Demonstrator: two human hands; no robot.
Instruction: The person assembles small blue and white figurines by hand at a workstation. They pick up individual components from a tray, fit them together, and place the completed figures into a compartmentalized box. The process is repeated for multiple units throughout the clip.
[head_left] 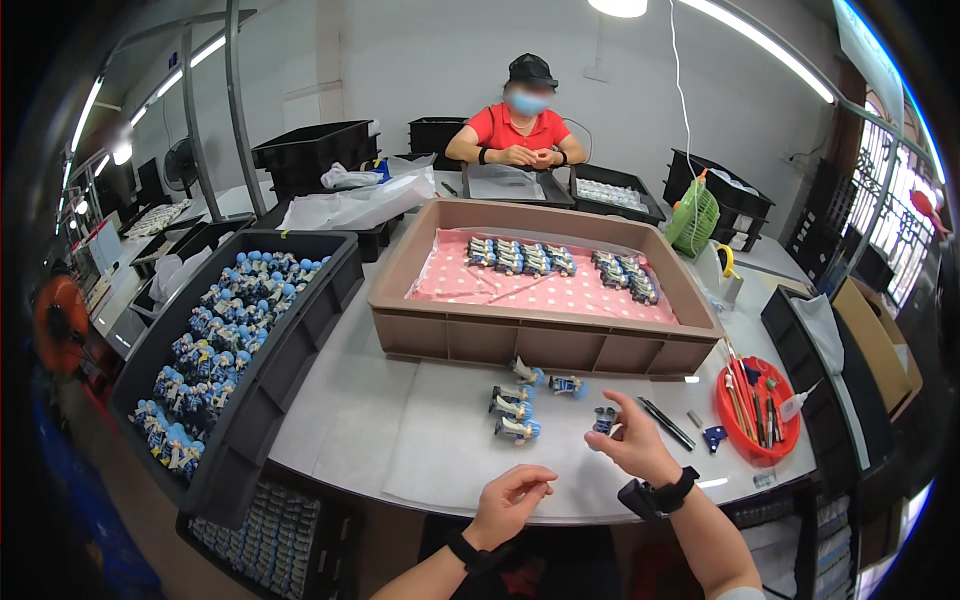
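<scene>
Between the thumb and fingertips of my right hand [640,448] is a small dark blue and grey figurine part [604,420], held just above the white table sheet. My left hand [508,502] hovers to its left near the table's front edge, fingers loosely bent, and nothing shows in them. Beyond it, several small figurines with light blue tops [514,408] lie on the sheet. Another figurine [568,386] rests on its side close to the brown tray [540,345]. Rows of similar figurines [520,256] sit inside that tray on a pink dotted cloth [450,275].
At left, a dark crate [325,300] holds many blue-topped figurines. A marker pen [667,425] and a red basket [765,450] of brushes and pens stand right, with a green fan [692,218] behind. Across the table a masked person [525,130] works over a tray.
</scene>
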